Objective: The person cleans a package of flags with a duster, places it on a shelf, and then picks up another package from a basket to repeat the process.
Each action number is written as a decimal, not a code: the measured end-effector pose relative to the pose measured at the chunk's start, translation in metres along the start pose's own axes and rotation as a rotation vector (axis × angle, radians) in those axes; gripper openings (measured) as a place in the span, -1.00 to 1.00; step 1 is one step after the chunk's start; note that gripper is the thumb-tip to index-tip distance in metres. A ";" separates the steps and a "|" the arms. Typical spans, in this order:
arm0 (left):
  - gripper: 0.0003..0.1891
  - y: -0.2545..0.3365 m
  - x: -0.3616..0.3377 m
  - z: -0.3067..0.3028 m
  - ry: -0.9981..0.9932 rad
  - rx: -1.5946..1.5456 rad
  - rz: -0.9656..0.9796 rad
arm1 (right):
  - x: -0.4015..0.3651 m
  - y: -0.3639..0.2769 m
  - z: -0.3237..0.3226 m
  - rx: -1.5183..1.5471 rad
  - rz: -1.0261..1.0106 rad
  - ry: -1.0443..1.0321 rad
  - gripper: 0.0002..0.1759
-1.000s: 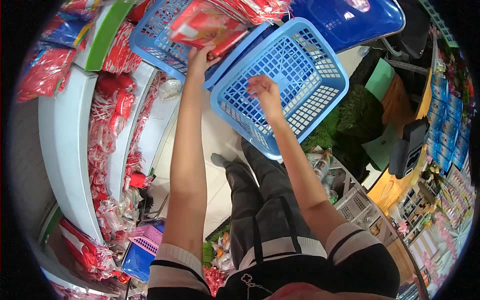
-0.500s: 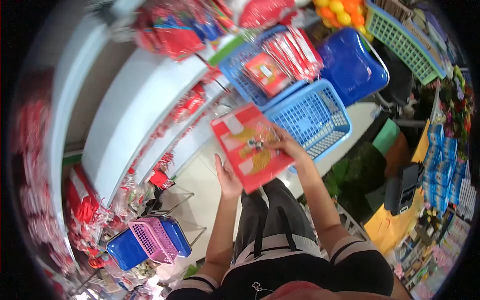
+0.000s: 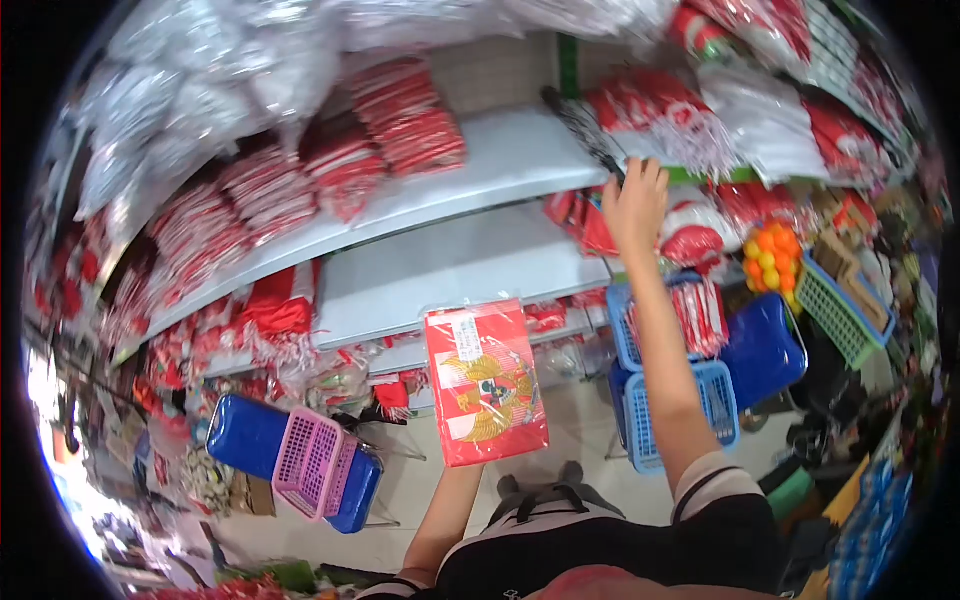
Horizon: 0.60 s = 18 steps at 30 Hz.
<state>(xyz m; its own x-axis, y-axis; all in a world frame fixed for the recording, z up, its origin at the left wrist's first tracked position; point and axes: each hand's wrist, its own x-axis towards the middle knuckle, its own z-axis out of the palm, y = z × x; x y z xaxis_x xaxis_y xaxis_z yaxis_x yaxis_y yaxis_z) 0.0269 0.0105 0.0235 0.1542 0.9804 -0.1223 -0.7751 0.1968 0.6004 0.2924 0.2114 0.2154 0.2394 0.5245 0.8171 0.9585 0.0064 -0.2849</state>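
A flat red packet [image 3: 488, 385] in clear plastic, printed with a gold winged emblem and a white label, lies across my left hand [image 3: 468, 477]. The palm and fingers are hidden beneath it. My right hand [image 3: 638, 205] reaches up to the front edge of the upper shelf. The thin end of a long dark grey-and-black bundle [image 3: 585, 128] runs in between its thumb and fingers, which appear closed on it. Beside that bundle lie red packs [image 3: 655, 103] with white fringe.
Stacks of bagged red goods [image 3: 408, 115] line the upper shelf [image 3: 520, 150]. Blue baskets [image 3: 690, 420] rest by a blue stool [image 3: 765, 345] below my right arm. On the left, a pink basket [image 3: 308, 462] stands on another blue stool [image 3: 245, 435].
My right hand has left the red packet and risen to the upper shelf. The packet now rests on my left hand alone, and my view has swung left and up to face the shelves.
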 end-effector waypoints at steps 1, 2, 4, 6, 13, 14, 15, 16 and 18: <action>-0.42 0.008 -0.008 -0.003 0.002 -0.024 0.014 | 0.022 0.001 0.026 -0.067 0.019 -0.029 -0.67; -0.42 0.013 -0.014 -0.005 0.003 -0.044 0.024 | 0.038 -0.002 0.045 -0.166 0.066 -0.130 -0.58; -0.42 0.021 -0.023 -0.007 -0.005 -0.090 0.044 | 0.048 0.010 0.098 -0.196 0.156 -0.253 -0.58; -0.43 0.028 -0.027 -0.007 -0.024 -0.133 0.056 | 0.056 0.014 0.127 -0.174 0.264 -0.384 -0.62; -0.43 0.054 -0.011 0.008 -0.168 -0.257 0.077 | -0.022 0.019 0.010 0.184 0.216 -0.399 -0.56; -0.44 0.057 -0.008 0.011 -0.192 -0.272 0.075 | -0.052 0.049 0.019 0.323 0.046 -0.317 -0.47; -0.44 0.060 -0.005 0.012 -0.216 -0.287 0.075 | -0.084 0.063 0.009 0.414 0.044 -0.331 -0.45; -0.44 0.062 -0.002 0.014 -0.234 -0.306 0.068 | -0.090 0.043 -0.053 0.492 0.129 -0.727 -0.49; -0.44 0.064 0.003 0.017 -0.271 -0.338 0.062 | -0.137 0.043 -0.093 0.904 0.096 -0.819 -0.61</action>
<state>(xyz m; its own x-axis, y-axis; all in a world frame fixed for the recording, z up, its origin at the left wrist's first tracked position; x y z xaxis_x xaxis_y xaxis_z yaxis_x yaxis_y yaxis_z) -0.0117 0.0263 0.0755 0.2211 0.9644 0.1450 -0.9379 0.1696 0.3025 0.3155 0.0605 0.1383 -0.1773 0.9342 0.3097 0.4113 0.3562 -0.8390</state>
